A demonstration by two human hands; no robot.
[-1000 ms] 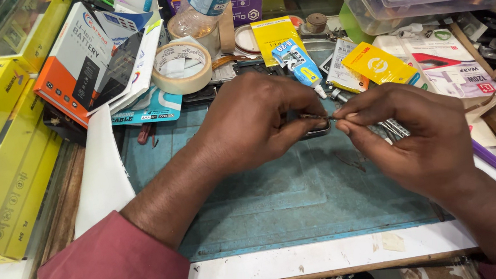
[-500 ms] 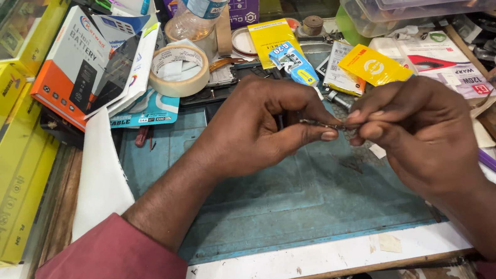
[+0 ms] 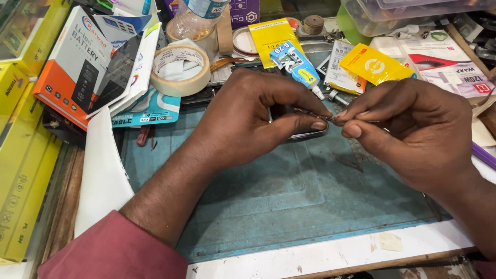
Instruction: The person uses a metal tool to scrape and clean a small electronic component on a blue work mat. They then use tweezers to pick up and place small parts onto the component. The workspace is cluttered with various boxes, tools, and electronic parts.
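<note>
Pinched together over the blue mat (image 3: 281,205) on the table, left hand (image 3: 252,123) and right hand (image 3: 417,131) clamp a thin metal part (image 3: 321,116) at fingertip level, best kept steady, low and clear of the glue tube (image 3: 296,67) behind.

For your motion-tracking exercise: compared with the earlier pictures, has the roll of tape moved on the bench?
No. The roll of tape sits in the same spot beside the orange-and-white box, behind the left hand; slight shifts match the camera's own motion.
</note>
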